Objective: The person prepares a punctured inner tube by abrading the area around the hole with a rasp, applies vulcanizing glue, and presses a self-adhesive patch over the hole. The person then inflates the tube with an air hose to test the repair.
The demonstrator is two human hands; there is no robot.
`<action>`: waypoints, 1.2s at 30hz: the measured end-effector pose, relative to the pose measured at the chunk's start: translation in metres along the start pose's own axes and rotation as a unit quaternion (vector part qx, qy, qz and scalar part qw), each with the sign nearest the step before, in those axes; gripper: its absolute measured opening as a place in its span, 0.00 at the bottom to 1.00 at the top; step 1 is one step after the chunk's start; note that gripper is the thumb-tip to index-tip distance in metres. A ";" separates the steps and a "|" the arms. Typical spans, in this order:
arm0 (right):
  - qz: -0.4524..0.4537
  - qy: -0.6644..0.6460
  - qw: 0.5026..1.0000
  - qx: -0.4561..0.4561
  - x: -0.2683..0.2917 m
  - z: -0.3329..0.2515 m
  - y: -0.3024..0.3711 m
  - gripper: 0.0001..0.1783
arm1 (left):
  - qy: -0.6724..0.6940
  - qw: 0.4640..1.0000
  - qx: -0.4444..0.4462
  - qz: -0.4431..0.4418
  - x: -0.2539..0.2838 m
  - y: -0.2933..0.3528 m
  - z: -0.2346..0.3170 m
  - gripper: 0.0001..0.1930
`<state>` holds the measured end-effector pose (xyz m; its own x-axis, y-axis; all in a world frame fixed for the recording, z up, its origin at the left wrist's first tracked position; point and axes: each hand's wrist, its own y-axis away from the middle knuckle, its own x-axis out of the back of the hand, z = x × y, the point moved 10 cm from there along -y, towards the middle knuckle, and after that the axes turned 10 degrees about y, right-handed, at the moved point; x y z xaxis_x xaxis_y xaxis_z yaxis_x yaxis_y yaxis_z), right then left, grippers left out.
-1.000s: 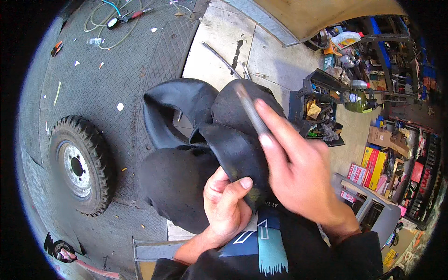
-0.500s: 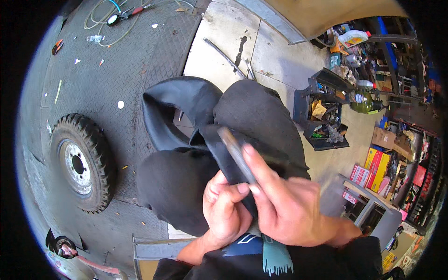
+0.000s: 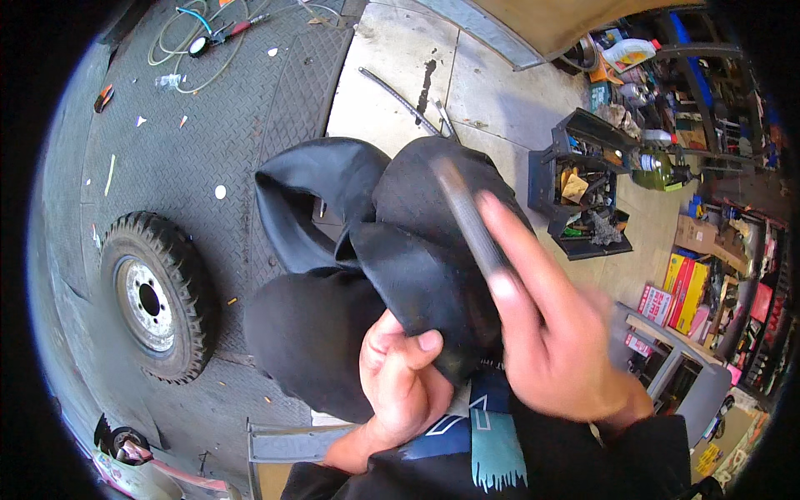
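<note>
An onlooker sees a black rubber inner tube [image 3: 412, 262] lying between the person's knees [image 3: 308, 333], its near stretch running back toward the body. The left hand [image 3: 406, 379], nearer, pinches that end between thumb and fingers. The right hand [image 3: 558, 350] grasps a grey file [image 3: 473, 221], long axis slanting forward and left, at the stretch's right; whether they touch cannot be told.

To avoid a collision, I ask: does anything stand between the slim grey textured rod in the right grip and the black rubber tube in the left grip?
Nothing visible stands between the rod and the tube; only the thumb of the left grip covers part of the tube's near end.
</note>
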<state>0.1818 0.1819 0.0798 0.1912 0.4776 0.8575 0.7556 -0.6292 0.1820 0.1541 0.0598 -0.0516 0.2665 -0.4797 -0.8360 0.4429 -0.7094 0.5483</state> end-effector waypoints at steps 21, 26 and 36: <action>-0.056 0.010 0.994 0.090 -0.015 -0.007 0.023 0.28 | -0.062 0.998 -0.004 -0.017 -0.008 0.010 0.001 0.23; -0.003 0.024 0.999 -0.036 -0.003 0.015 -0.005 0.26 | -0.089 0.996 -0.007 0.003 -0.006 0.006 0.001 0.21; -0.012 -0.011 0.998 -0.053 -0.002 0.016 0.016 0.26 | -0.082 0.997 0.001 0.012 -0.002 0.013 -0.001 0.23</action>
<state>0.2032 0.1810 0.0731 0.1889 0.5055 0.8419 0.6901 -0.6783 0.2524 0.1603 0.0527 -0.0426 0.1338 -0.5746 -0.8074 0.4356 -0.6977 0.5688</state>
